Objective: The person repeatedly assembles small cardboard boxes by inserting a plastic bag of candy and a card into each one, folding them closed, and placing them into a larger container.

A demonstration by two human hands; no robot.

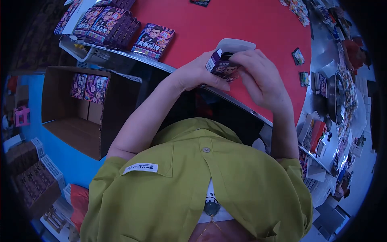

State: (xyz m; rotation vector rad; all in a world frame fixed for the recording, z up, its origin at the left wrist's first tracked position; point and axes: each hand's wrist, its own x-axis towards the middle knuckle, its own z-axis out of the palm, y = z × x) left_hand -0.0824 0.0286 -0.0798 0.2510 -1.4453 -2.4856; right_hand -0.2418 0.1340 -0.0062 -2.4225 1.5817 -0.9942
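Over the red tabletop point(234, 24) my left hand point(197, 73) is closed round a small purple printed cardboard box point(225, 69), its thumb along the near side. The box is tilted and its end is open, with a pale flap point(238, 42) standing up behind it. My right hand point(262, 78) has curled fingers at the box's open end, gripping its edge. Whether those fingers also hold something inside the box is hidden. To the left of my left hand a similar printed box point(153, 41) lies by the table's edge.
Stacked printed boxes point(105, 25) fill the table's left corner. Below them is an open brown carton point(76, 117) with printed boxes inside. Small packets point(298, 56) lie at the table's right edge. A metal bowl point(338, 97) stands farther right. A person point(354, 54) is at the far right.
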